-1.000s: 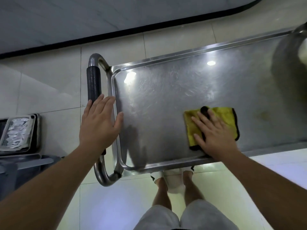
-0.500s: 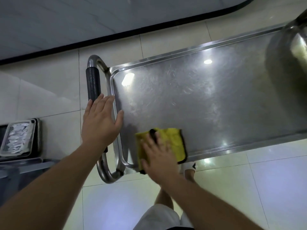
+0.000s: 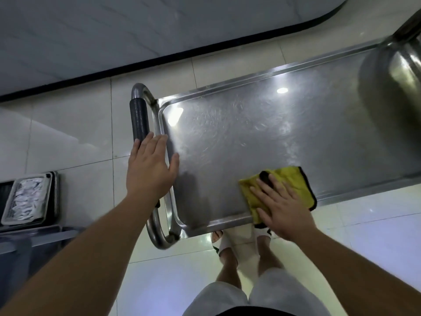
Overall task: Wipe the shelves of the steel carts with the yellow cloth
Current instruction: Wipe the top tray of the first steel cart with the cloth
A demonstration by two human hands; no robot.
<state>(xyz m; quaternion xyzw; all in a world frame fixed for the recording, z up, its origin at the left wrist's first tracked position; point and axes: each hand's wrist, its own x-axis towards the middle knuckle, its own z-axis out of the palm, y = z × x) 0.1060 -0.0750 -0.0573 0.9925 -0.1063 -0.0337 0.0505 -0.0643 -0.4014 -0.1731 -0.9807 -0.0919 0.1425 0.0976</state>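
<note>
The yellow cloth (image 3: 279,191) is pressed flat on the top shelf (image 3: 250,137) of the steel cart (image 3: 341,62), right at the near edge. It is held down by the right hand (image 3: 282,208), with fingers straight and spread. The left hand (image 3: 151,172) is laid flat and open over the cart's end rim, beside the black handle (image 3: 139,119).

Part of the cloth is already hanging past the near rim. If it is pushed a little more that way, it could be dropped on the floor (image 3: 68,137) by the feet (image 3: 239,242). The cart could also be rolled away, since it is only pressed, not gripped. A big steel pot (image 3: 391,78) is sitting at the far end and could be bumped.
</note>
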